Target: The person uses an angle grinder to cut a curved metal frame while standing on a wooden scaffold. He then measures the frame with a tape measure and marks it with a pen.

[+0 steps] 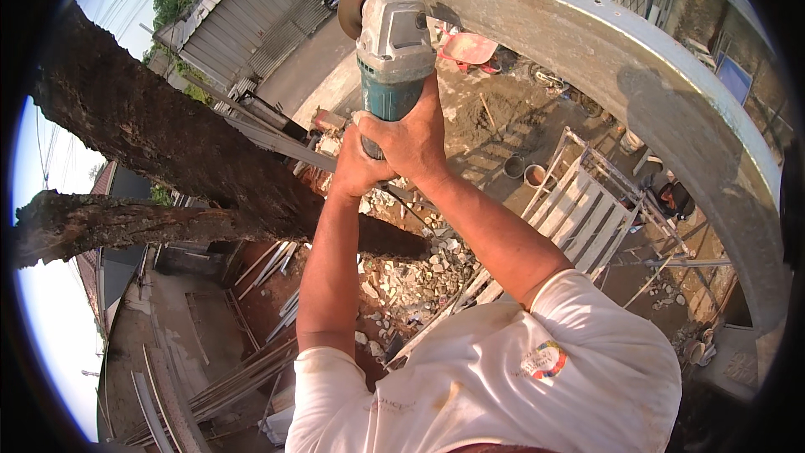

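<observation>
Bldg-site rubble [436,275] below, L grip [359,169] + R grip [419,138] wrapped round grinder [392,54], disc [352,5] fwd of both

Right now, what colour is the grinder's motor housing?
The motor housing is dark teal, best seen in the head view.

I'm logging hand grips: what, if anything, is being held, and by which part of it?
An angle grinder. The right hand and left hand are both closed around its green rear body, away from the disc.
</observation>
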A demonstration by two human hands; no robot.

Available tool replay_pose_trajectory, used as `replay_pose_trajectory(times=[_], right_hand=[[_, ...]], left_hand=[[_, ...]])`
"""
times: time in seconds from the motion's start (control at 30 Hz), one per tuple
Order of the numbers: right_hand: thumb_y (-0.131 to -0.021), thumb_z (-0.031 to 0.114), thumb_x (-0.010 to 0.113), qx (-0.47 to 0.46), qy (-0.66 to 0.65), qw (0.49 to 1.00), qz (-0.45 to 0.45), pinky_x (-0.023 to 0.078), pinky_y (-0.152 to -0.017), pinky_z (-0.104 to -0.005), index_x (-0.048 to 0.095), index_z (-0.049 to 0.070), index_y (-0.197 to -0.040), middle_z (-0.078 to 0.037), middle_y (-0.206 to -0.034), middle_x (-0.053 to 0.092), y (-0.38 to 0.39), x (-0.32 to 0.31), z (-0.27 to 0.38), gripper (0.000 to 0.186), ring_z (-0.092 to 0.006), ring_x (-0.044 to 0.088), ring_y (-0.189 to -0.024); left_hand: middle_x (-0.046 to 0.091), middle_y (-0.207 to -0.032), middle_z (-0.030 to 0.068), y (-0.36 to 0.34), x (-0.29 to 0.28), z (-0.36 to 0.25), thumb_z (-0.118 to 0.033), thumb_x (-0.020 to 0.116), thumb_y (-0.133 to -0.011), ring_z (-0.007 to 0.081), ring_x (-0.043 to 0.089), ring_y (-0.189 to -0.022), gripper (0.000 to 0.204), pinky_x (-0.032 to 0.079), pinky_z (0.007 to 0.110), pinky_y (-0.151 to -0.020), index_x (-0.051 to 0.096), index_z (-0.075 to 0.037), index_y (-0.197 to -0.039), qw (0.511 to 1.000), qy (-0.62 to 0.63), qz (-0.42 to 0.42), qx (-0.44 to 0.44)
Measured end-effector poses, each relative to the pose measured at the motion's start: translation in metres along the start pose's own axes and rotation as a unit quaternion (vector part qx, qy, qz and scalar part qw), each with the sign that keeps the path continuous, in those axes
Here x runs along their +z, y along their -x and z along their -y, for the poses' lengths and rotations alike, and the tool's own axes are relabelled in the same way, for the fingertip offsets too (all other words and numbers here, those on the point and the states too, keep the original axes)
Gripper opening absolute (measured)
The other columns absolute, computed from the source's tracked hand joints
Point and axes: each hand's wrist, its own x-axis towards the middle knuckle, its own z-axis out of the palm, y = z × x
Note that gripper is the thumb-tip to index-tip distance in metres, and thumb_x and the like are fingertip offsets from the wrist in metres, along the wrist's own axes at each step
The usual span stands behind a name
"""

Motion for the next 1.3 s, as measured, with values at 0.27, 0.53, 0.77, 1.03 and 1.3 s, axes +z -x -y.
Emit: replay_pose_trajectory(times=[0.27,0.53,0.77,1.03,1.3], right_hand=[[-0.068,0.016,0.078,0.026,0.013,1.000,0.003,0.053,-0.084,-0.0476,0.039,0.001,-0.121,-0.021,-0.105,0.060,0.000,-0.001,-0.001,0.068,-0.0368,0.066,-0.095],[-0.067,0.017,0.079,0.036,0.016,0.999,0.001,0.052,-0.085,-0.0478,0.040,0.001,-0.121,-0.021,-0.105,0.060,-0.001,-0.003,-0.001,0.069,-0.0381,0.065,-0.094],[-0.067,0.020,0.078,0.069,-0.007,0.997,0.013,0.048,-0.095,-0.0424,0.041,0.000,-0.135,-0.015,-0.119,0.056,-0.003,-0.006,0.001,0.081,-0.0278,0.059,-0.107],[-0.068,0.017,0.076,0.036,0.001,0.999,0.001,0.053,-0.083,-0.0468,0.041,0.000,-0.118,-0.022,-0.102,0.062,-0.006,-0.005,0.005,0.063,-0.0383,0.067,-0.091],[-0.068,0.016,0.076,0.032,0.004,0.999,-0.004,0.055,-0.083,-0.0467,0.041,0.000,-0.120,-0.022,-0.103,0.062,-0.003,-0.006,0.007,0.065,-0.0373,0.068,-0.091]], left_hand=[[0.068,-0.097,0.0041,0.003,0.004,-0.006,-0.023,0.086,-0.055,0.0138,0.063,-0.090,0.060,0.051,0.033,-0.083,0.063,-0.001,-0.107,1.000,0.021,0.008,-0.013],[0.067,-0.102,0.0054,0.002,0.003,-0.005,-0.022,0.085,-0.056,0.0152,0.062,-0.094,0.064,0.051,0.034,-0.085,0.062,-0.001,-0.111,0.999,0.011,0.018,-0.026],[0.068,-0.101,0.0054,0.000,0.008,-0.018,-0.022,0.085,-0.056,0.0150,0.063,-0.093,0.063,0.051,0.033,-0.085,0.063,-0.001,-0.111,1.000,0.005,0.011,-0.019],[0.068,-0.098,0.0038,-0.002,0.005,-0.017,-0.021,0.086,-0.058,0.0128,0.062,-0.091,0.057,0.051,0.032,-0.083,0.064,0.000,-0.106,0.999,0.023,0.023,-0.024],[0.065,-0.106,0.0046,-0.001,0.007,-0.009,-0.024,0.089,-0.058,0.0139,0.060,-0.097,0.067,0.050,0.033,-0.086,0.060,0.000,-0.114,1.000,0.017,0.006,-0.002]])
